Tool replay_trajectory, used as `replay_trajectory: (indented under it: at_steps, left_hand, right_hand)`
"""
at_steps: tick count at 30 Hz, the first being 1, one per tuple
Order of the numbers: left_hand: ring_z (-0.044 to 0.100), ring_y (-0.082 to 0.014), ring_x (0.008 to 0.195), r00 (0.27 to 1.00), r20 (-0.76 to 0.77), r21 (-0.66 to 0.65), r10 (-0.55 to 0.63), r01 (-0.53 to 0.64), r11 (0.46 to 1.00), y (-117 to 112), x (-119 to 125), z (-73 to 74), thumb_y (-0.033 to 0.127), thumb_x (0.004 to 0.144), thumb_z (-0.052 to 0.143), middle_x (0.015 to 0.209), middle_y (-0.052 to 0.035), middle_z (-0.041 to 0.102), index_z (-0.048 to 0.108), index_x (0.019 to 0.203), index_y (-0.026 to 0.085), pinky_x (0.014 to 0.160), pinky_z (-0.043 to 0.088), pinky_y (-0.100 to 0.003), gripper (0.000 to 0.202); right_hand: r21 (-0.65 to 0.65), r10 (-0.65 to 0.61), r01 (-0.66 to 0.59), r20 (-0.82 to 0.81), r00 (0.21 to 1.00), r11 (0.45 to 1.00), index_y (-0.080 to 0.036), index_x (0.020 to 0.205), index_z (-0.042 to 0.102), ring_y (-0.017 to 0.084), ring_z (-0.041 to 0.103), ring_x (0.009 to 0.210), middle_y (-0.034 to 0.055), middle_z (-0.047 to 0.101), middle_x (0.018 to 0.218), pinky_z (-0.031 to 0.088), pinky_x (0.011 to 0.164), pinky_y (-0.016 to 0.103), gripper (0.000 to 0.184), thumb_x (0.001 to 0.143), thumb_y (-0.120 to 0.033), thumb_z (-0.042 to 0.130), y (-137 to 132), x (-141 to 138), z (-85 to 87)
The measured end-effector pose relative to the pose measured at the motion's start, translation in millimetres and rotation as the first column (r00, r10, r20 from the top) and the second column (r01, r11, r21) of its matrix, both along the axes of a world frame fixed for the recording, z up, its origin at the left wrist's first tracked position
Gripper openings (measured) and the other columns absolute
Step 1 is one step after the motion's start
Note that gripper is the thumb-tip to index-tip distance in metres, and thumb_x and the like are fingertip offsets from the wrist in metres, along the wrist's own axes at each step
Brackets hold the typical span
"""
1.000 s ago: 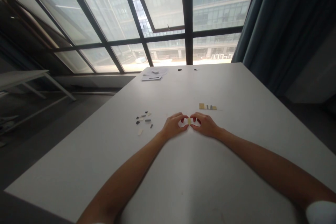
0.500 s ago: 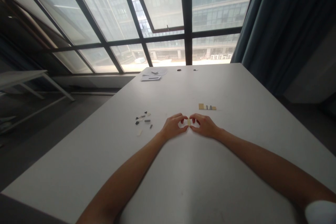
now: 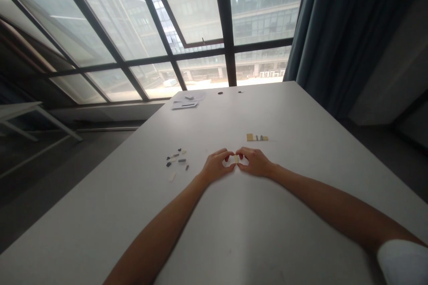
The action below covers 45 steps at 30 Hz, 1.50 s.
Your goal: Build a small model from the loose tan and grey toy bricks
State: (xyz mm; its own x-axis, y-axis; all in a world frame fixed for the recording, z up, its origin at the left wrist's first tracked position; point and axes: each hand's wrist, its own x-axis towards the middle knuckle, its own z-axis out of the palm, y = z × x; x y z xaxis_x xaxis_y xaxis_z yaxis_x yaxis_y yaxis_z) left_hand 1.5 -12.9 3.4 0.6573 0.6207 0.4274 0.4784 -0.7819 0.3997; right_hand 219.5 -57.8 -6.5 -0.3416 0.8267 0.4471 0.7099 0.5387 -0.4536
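Both hands meet over the middle of a white table. Between their fingertips is a small pale yellow piece, which looks like a toy building brick; its details are too small to make out. My left hand grips it from the left, thumb and fingers curved. From the right, my right hand pinches the same piece. Just beyond the right hand lies a flat joined strip of tan, white and grey pieces. Left of the left hand are several loose pieces, among them a grey bar and a cream piece.
Papers with a small light object on them lie at the table's far left corner. A dark round spot is near the far edge. Windows stand behind the table, a blue curtain at right, another table at left.
My view has turned slightly, so the table and its things sit a little further left and lower. Both hands still hold the yellow piece between them.
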Motion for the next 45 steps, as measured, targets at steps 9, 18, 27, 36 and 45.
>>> replay_trajectory:
  at_steps: [9,18,27,36,45]
  left_hand:
    - [0.058,-0.0161,0.083,0.999,0.016,0.024,-0.033,0.033,0.999,8,-2,-6.0,0.028,0.086,0.069,0.083,-0.0007,0.062,0.068,0.115,0.023,0.08,0.047,-0.028,0.03]
    - [0.06,-0.0165,0.086,0.999,-0.01,-0.005,-0.039,0.038,0.999,10,-2,-10.1,0.021,0.087,0.065,0.082,-0.0006,0.065,0.072,0.106,0.025,0.084,0.048,-0.028,0.021]
    - [0.059,-0.0164,0.085,1.0,0.0,-0.016,-0.026,0.026,1.0,9,-1,-8.4,0.018,0.086,0.062,0.081,-0.001,0.064,0.072,0.106,0.024,0.083,0.048,-0.028,0.023]
    - [0.059,-0.0161,0.083,1.0,-0.018,-0.009,-0.015,0.015,1.0,9,0,-7.6,0.013,0.084,0.061,0.079,-0.0009,0.063,0.073,0.101,0.024,0.081,0.048,-0.027,0.024]
    - [0.059,-0.016,0.083,1.0,-0.023,-0.031,-0.02,0.019,0.999,7,0,-5.5,0.014,0.084,0.061,0.079,-0.0007,0.063,0.073,0.101,0.023,0.082,0.047,-0.027,0.023]
  right_hand:
    - [-0.005,-0.179,0.179,-0.098,0.979,0.984,-0.02,0.103,0.064,0.013,0.058,0.073,-0.001,0.066,0.084,0.04,0.071,0.023,0.024,0.08,-0.026,0.068,13,12,3.2]
    - [-0.151,-0.545,0.548,0.06,0.836,0.823,-0.022,0.105,0.068,0.018,0.061,0.077,0.0004,0.068,0.078,0.039,0.067,0.026,0.026,0.081,-0.031,0.066,29,32,1.0]
    - [-0.228,-0.553,0.583,0.183,0.813,0.78,-0.022,0.113,0.069,0.023,0.067,0.086,0.007,0.074,0.093,0.046,0.075,0.03,0.03,0.085,-0.032,0.063,29,24,0.3]
    - [-0.229,-0.583,0.611,0.183,0.791,0.758,-0.018,0.112,0.068,0.025,0.069,0.091,0.0103,0.073,0.097,0.048,0.078,0.03,0.03,0.088,-0.033,0.062,23,19,1.9]
    - [-0.241,-0.603,0.638,0.21,0.77,0.731,-0.018,0.107,0.069,0.027,0.069,0.095,0.0121,0.073,0.099,0.048,0.083,0.033,0.027,0.089,-0.036,0.061,23,16,1.7]
